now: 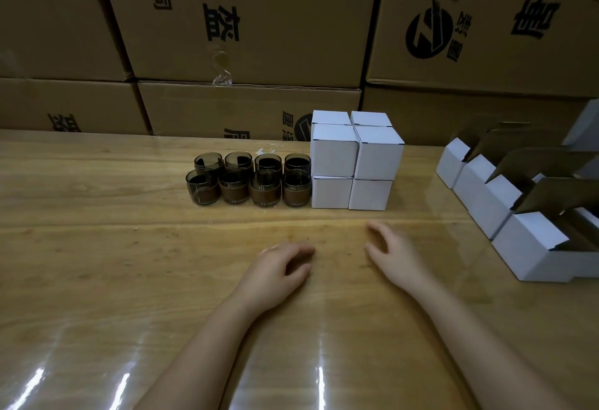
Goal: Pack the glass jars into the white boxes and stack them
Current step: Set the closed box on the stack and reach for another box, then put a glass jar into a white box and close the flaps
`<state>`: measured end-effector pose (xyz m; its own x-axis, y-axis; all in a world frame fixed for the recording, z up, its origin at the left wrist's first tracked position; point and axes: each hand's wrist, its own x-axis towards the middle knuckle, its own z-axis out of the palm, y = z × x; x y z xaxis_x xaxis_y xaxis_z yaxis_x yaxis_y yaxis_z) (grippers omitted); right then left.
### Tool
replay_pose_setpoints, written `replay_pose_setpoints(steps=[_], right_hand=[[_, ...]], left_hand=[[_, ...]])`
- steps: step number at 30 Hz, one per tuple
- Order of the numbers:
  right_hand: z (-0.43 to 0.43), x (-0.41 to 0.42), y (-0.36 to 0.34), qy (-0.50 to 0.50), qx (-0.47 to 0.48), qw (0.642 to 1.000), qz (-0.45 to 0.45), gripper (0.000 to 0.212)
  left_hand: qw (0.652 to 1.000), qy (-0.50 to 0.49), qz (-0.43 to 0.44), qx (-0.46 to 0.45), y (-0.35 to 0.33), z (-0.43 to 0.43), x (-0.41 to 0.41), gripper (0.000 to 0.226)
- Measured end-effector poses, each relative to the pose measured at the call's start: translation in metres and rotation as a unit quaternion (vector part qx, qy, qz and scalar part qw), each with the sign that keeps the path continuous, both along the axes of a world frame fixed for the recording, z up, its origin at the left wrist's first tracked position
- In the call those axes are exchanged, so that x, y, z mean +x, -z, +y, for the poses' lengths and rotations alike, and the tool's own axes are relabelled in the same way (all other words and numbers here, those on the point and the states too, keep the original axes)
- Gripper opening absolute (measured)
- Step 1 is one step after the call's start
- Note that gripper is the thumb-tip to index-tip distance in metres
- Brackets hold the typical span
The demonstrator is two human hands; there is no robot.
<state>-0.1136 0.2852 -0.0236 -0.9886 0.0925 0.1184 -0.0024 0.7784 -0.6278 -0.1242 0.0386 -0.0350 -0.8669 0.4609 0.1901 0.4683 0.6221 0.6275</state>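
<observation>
Where the cartons stand: big brown cartons point(246, 17) printed with black characters are stacked along the far edge of the counter, filling the whole back of my view.
Counter: the glossy wood-grain counter point(97, 247) runs from the cartons to me, with glare streaks close to my body.
Open boxes: a row of open white boxes point(531, 247) lines my right side, their lids raised and showing brown insides. The nearest looks the largest.
Closed boxes: the closed white boxes point(334, 150) form a two-layer block at centre right. I see four on top and two of the lower layer at the front. The rest of the bottom layer is hidden.
Glass jars: eight dark glass jars point(264, 192) stand upright in two rows of four, just left of the closed block. The rightmost pair is right up against it. The front jars show brown bands around their lower halves.
Left grip: my left grip point(278, 272) rests on the counter in front of the jars, well short of them, fingers loosely curled, holding nothing.
Right grip: my right grip point(393, 254) lies near the left one, in front of the closed block, fingers relaxed and slightly spread, also holding nothing.
</observation>
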Motion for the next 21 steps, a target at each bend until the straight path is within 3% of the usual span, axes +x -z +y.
replay_pose_setpoints(steps=[2,4,7,9,11,14,17,21], right_hand=[[-0.003,0.013,0.003,-0.042,0.097,0.994,-0.003,0.039],[-0.001,0.021,-0.002,-0.053,0.084,0.995,-0.019,0.037],[0.012,0.031,-0.019,-0.061,-0.077,0.991,-0.09,0.026],[0.026,0.036,-0.03,0.004,-0.156,0.985,-0.078,0.019],[0.046,0.043,-0.034,0.128,-0.093,0.987,0.002,0.021],[0.071,0.055,-0.034,0.291,0.084,0.947,0.113,0.027],[0.082,0.064,-0.033,0.35,0.144,0.918,0.119,0.035],[0.081,0.066,-0.036,0.381,0.159,0.906,0.098,0.044]], left_hand=[[1.0,0.005,0.019,-0.016,0.0,0.001,0.003,0.033],[0.998,0.012,0.045,-0.03,0.0,0.002,0.006,0.027],[0.997,0.013,0.064,-0.047,-0.001,0.004,0.009,0.024],[0.996,0.015,0.067,-0.052,-0.001,0.003,0.01,0.025],[0.996,0.017,0.072,-0.051,-0.001,0.003,0.01,0.025],[0.996,0.013,0.077,-0.049,0.0,0.003,0.009,0.024],[0.996,0.014,0.077,-0.046,0.001,0.003,0.008,0.024],[0.996,0.014,0.072,-0.041,0.001,0.002,0.008,0.023]])
